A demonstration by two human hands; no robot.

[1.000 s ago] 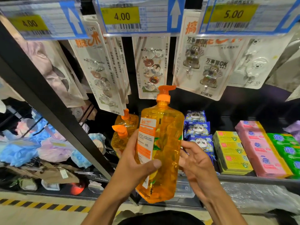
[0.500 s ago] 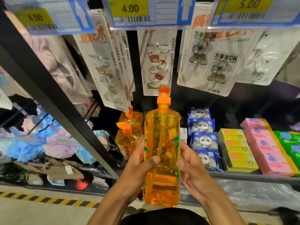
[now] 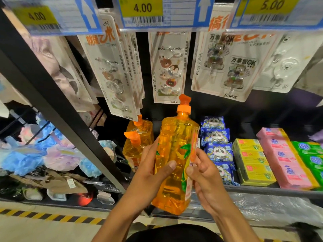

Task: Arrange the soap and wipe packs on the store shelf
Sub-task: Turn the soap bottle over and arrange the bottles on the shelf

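Orange liquid fills the clear pump bottle (image 3: 174, 163) that the person holds up in front of the shelf, off its surface and nearly upright, with its top leaning a little to the right. The left hand (image 3: 150, 173) grips the bottle's left side, thumb laid across the front. The right hand (image 3: 204, 173) clasps the right side where the label wraps round, thumb pressed on the front edge and fingers curled behind. The orange pump cap (image 3: 183, 105) reaches up to just under the hanging hook cards (image 3: 167, 67). Two more orange soap bottles (image 3: 138, 137) stand on the shelf just behind and to the left of the held one, one in front of the other. To the right, blue panda-print wipe packs (image 3: 216, 151) lie in a row running back from the shelf edge (image 3: 262, 190). Beside them come yellow soap boxes (image 3: 251, 159), then pink soap packs (image 3: 286, 159), then green soap packs (image 3: 312, 154) at the far right. Yellow price tags (image 3: 142, 7) reading 4.00 and 5.00 run along the rail above the cards. A black shelf upright (image 3: 52, 102) slants across the left, and behind it sit blue and pink bath puffs (image 3: 22, 159). Yellow and black striped tape (image 3: 43, 215) marks the floor below.
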